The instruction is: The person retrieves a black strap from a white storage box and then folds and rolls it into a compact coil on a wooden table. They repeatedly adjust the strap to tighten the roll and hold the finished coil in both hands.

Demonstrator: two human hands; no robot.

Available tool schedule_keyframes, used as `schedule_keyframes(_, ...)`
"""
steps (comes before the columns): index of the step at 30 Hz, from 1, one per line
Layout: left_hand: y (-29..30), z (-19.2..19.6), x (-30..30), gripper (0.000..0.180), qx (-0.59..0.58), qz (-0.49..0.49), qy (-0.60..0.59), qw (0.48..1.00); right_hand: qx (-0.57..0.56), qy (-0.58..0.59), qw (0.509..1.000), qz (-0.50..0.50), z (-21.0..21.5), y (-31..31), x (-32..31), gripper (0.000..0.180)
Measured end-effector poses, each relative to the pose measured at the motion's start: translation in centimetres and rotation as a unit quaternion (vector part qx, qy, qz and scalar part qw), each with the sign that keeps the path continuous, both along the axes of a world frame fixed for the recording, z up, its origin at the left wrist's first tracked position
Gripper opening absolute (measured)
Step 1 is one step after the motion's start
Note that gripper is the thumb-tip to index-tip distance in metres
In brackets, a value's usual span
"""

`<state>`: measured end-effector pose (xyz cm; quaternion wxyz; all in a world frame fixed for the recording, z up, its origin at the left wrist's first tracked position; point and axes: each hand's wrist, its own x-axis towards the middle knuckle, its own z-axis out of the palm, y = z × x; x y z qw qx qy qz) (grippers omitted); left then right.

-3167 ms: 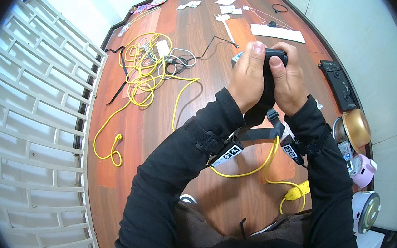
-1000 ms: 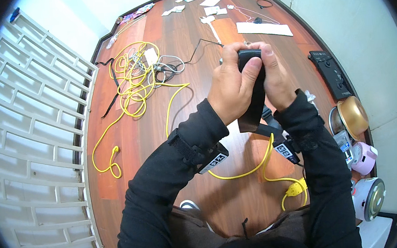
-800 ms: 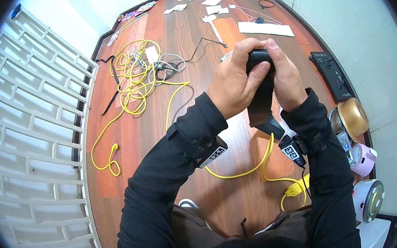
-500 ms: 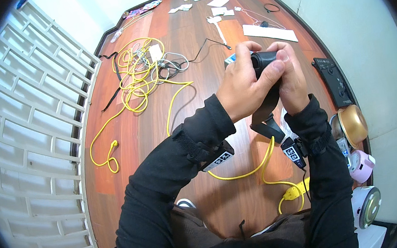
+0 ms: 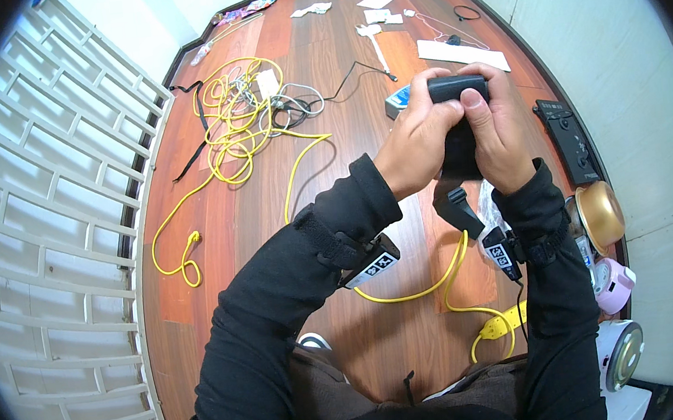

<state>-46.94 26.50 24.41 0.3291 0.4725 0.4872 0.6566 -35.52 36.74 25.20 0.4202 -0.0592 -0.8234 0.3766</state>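
Above the wooden floor I hold a rolled-up black belt (image 5: 461, 153) between both hands. My left hand (image 5: 415, 146) is closed on the left end of the roll, its thumb pressed against the near side. On the other end, my right hand (image 5: 505, 137) grips the roll, its thumb on top. A flat length of the belt hangs from the roll between my palms, and its lower end (image 5: 458, 213), with a dark buckle-like piece, dangles near my right wrist. Most fingertips are hidden behind the roll.
A tangled yellow cable (image 5: 236, 130) lies at left beside a white lattice fence (image 5: 67, 268). Along the right wall stand a gold bowl (image 5: 601, 217), a pink appliance (image 5: 615, 284) and a black panel (image 5: 566, 139). A yellow power strip (image 5: 505, 322) is near my legs.
The roll has turned: its coiled end faced me before, and now its long side does. My hands have shifted slightly right, and the hanging belt end swung a little.
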Motion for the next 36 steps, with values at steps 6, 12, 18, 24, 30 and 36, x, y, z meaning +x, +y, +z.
schedule_keyframes(6,0.8,-0.4,-0.3,0.038,0.112,0.043,0.192,0.974,-0.184,-0.017,0.981,0.062,0.0,0.3,-0.1,0.042)
schedule_keyframes(12,0.6,-0.5,-0.3,0.036,0.013,0.025,0.051,0.998,-0.122,0.012,0.992,0.041,-0.8,-0.1,-0.6,0.035)
schedule_keyframes(18,0.7,-0.7,-0.3,0.037,0.101,0.085,0.149,0.980,-0.189,0.023,0.980,0.065,-1.2,-0.3,-1.1,0.036)
schedule_keyframes(24,0.7,-1.0,-0.9,0.038,0.050,0.088,0.057,0.993,-0.105,0.006,0.993,0.046,-1.1,-0.6,-1.4,0.039)
schedule_keyframes(30,0.8,-1.0,-0.9,0.040,0.129,0.112,0.273,0.947,-0.217,0.008,0.974,0.059,-0.5,-0.6,-1.1,0.033)
schedule_keyframes(36,1.3,-1.2,-0.8,0.049,0.092,0.073,0.118,0.986,-0.110,0.002,0.994,0.017,-0.7,-0.5,-1.0,0.036)
